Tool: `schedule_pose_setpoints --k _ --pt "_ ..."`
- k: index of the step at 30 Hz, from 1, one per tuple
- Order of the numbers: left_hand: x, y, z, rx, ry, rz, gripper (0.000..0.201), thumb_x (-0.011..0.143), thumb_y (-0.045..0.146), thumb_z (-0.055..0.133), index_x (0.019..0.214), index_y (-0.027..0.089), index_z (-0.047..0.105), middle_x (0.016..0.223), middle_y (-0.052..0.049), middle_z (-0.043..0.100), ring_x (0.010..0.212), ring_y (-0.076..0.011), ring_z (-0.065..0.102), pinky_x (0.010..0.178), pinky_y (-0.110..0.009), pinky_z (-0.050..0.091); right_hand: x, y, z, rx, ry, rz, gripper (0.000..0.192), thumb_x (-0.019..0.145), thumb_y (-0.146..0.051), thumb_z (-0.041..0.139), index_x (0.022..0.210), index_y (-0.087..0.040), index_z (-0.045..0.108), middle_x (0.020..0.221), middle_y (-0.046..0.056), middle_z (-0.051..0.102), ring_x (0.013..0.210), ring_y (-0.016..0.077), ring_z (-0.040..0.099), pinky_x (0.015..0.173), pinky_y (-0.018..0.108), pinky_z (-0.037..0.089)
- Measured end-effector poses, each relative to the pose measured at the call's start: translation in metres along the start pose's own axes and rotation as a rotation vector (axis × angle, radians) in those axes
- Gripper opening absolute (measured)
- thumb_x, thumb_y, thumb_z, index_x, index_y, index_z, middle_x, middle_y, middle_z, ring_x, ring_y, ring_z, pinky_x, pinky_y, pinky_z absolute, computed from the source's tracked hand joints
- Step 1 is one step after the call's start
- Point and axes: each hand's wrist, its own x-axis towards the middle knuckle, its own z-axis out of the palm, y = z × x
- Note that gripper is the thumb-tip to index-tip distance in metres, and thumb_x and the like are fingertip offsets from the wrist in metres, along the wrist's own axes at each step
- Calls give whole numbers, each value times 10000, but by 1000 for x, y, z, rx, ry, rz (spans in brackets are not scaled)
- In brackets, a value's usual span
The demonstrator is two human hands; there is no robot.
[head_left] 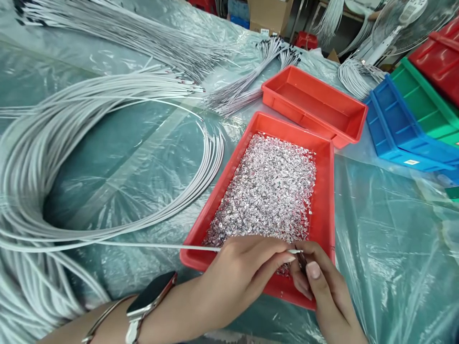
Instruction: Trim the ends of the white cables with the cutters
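Nearest the camera, the left hand [244,267] has its grip pinched shut on a white cable [150,245] just behind the tip, while the right hand [319,282] closes thumb and finger on what looks like a small metal piece at that tip, both over the near rim of the red tray [324,191] of shiny terminals [268,186]. Keeping the pinch close to the cable end should hold it steady. Beyond lie the cable bundle [46,157] on the desk [387,229] and an empty red tray [315,102].

Workshop: cable bundles [89,157], parts trays [311,102], plastic-covered bench [387,248].
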Motion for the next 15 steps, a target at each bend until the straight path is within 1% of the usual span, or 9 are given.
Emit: schedule_pose_setpoints --k 2,4,7,11,15 --pt "-2 0 1 30 22 14 124 986 162 494 897 164 580 764 -1 692 624 -110 637 587 -214 485 0 1 1 39 33 -5 320 946 -590 474 1009 -298 588 647 -58 386 558 136 291 558 248 336" --pt "-5 0 2 64 16 29 106 985 158 493 924 156 579 799 -23 700 640 -123 645 586 -230 497 -1 0 2 58 46 10 310 946 -589 476 1031 -311 584 650 -58 400 564 136 296 551 238 334" --pt "-9 0 2 92 -6 61 96 981 132 488 976 147 583 872 -52 713 699 -138 669 614 -245 530 -1 -3 4 91 25 19 292 952 -577 475 1031 -313 572 664 -56 422 576 134 309 560 242 330" --pt "-11 -1 3 130 58 83 122 978 132 492 1039 150 597 870 -41 716 736 -131 684 656 -241 574 -2 -8 7 149 -19 13 296 955 -579 467 1040 -312 561 661 -60 391 574 134 286 559 264 281" --pt "-12 -1 3 162 79 112 126 974 130 500 1047 148 602 889 -46 726 750 -130 696 665 -236 591 -1 -10 9 113 -17 46 328 953 -591 462 1065 -298 558 663 -62 388 595 137 303 582 278 269"
